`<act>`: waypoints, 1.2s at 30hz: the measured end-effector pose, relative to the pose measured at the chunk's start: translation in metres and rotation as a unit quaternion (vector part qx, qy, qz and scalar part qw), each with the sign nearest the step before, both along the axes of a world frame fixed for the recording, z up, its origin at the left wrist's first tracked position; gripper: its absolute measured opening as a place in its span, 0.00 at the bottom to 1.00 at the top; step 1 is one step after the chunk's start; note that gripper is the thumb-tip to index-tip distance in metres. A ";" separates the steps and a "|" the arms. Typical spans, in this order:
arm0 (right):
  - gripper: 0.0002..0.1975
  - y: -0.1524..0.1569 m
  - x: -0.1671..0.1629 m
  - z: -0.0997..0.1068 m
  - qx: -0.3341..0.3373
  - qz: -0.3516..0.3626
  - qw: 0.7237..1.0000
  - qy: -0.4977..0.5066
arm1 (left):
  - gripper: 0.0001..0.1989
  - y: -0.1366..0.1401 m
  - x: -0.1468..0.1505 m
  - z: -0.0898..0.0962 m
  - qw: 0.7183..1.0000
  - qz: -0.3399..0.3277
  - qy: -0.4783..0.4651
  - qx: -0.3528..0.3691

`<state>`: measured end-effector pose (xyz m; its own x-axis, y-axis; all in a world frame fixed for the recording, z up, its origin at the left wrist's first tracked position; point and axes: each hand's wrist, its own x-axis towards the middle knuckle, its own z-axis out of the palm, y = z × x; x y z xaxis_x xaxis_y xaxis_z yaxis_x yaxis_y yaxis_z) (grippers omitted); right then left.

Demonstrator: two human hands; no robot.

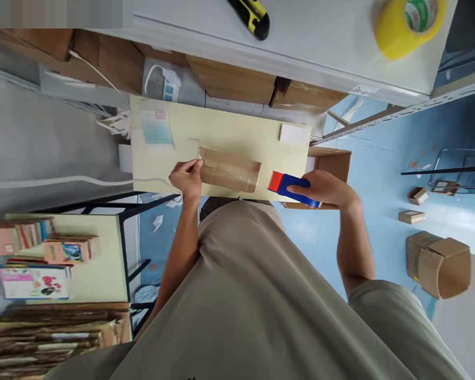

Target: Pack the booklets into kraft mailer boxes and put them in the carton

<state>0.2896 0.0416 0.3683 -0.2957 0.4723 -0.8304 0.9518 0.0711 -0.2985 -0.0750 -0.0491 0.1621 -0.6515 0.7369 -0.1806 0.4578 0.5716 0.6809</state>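
A flat brown cardboard package (229,170), with shiny patches that look like clear tape, lies near the front edge of the pale yellow table (229,126). At its left end, my left hand (188,177) pinches the corner between thumb and fingers. My right hand (326,187) is wrapped round a blue handheld tool with a red end (291,187); its exact kind does not show. The red end points left towards the package, with a small gap between them. My right fingertips are partly hidden behind the tool.
A printed sheet (156,124) and a white card (293,134) lie on the table. Above it, a shelf (320,31) holds a utility knife (255,18) and yellow tape roll (398,29). An open carton (332,163) stands at the right; stacked books (35,279) are left.
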 end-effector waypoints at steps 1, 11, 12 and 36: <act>0.32 0.000 0.014 0.001 -0.007 -0.011 1.000 -0.001 | 0.10 0.001 0.000 0.000 1.000 -0.003 0.003 -0.004; 0.22 0.016 0.023 -0.050 0.011 -0.015 0.998 -0.062 | 0.11 0.013 0.008 -0.001 0.999 -0.006 0.033 -0.007; 0.21 0.015 0.019 -0.055 0.020 -0.007 0.997 -0.075 | 0.11 0.014 0.007 -0.001 0.999 -0.008 0.032 -0.004; 0.20 -0.050 -0.064 -0.108 0.123 -0.061 0.972 -0.189 | 0.18 0.027 0.008 0.018 0.998 -0.058 0.002 -0.014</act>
<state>0.2254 -0.0082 0.2607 0.0802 0.6830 -0.7260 0.9959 -0.0247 0.0868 -0.0670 -0.0221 0.1806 -0.5633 0.8019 -0.1991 0.5242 0.5331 0.6641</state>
